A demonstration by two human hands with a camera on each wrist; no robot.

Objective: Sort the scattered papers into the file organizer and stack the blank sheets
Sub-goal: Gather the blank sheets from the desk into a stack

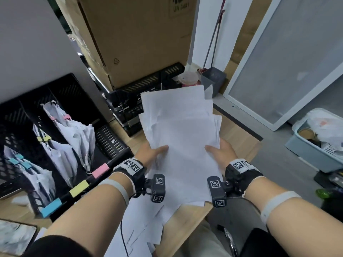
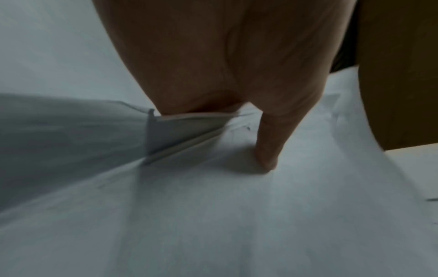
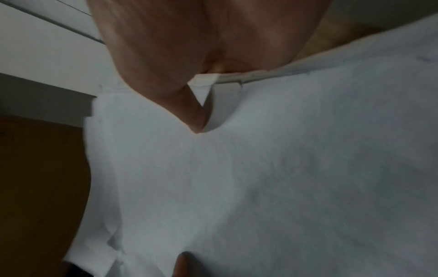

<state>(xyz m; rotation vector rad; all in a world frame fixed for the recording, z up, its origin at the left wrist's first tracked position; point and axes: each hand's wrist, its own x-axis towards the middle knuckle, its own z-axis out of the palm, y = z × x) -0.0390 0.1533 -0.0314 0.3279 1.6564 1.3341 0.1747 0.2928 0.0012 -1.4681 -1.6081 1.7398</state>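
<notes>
While apparently lifted, blank sheets (image 1: pixel 182 134) sit pinched by left hand (image 1: pixel 150 152) and right hand (image 1: pixel 220 152).

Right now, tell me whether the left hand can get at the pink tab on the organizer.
Probably not yet: the left hand grips the blank sheets together with the right hand. The pink tab lies close by, with nothing between them.
</notes>
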